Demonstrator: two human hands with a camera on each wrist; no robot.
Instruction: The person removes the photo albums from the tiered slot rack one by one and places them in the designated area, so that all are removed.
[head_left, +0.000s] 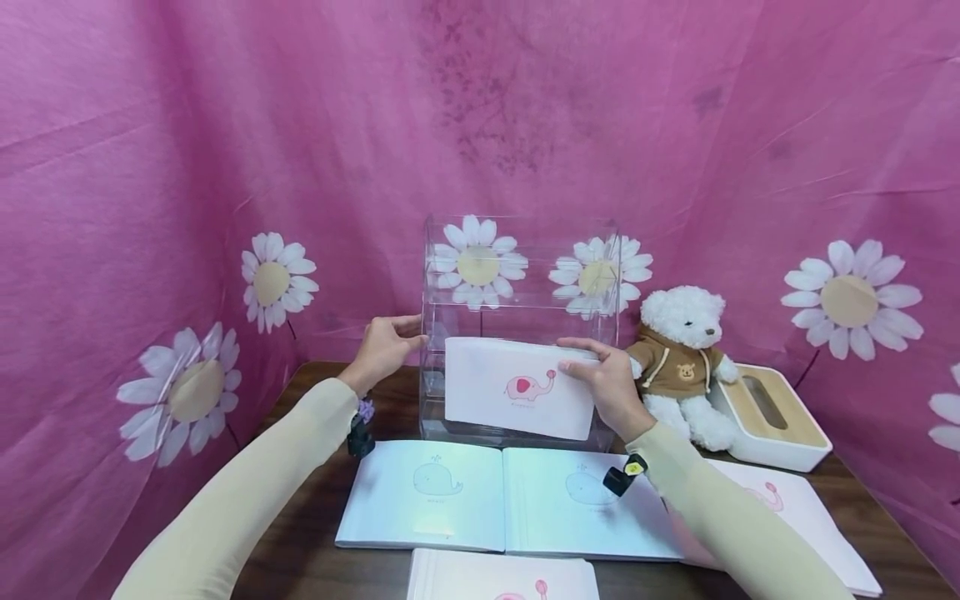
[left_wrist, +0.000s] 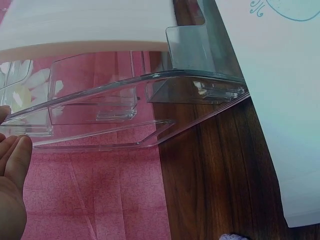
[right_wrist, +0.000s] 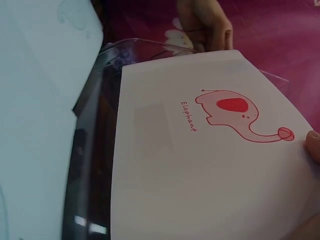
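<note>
A clear plastic tiered rack [head_left: 517, 305] stands at the back of the table. My left hand [head_left: 382, 346] grips its left side edge, thumb apart from the fingers; in the left wrist view the fingertips [left_wrist: 19, 152] meet the clear side panel. My right hand [head_left: 615, 383] pinches the upper right corner of a white booklet [head_left: 480, 379], thumb on the front cover. That cover carries a red elephant drawing [right_wrist: 232, 105] and the word "Elephant". The booklet is held slightly tilted in front of the rack's lower tiers. Whether its bottom edge touches the rack is unclear.
Two whale-drawing booklets [head_left: 457, 521] [head_left: 555, 529] lie side by side before the rack. More elephant booklets lie at the front edge [head_left: 457, 575] and at right [head_left: 817, 517], partly under my right sleeve. A white teddy bear [head_left: 682, 371] and a wood-topped tissue box [head_left: 798, 400] stand back right.
</note>
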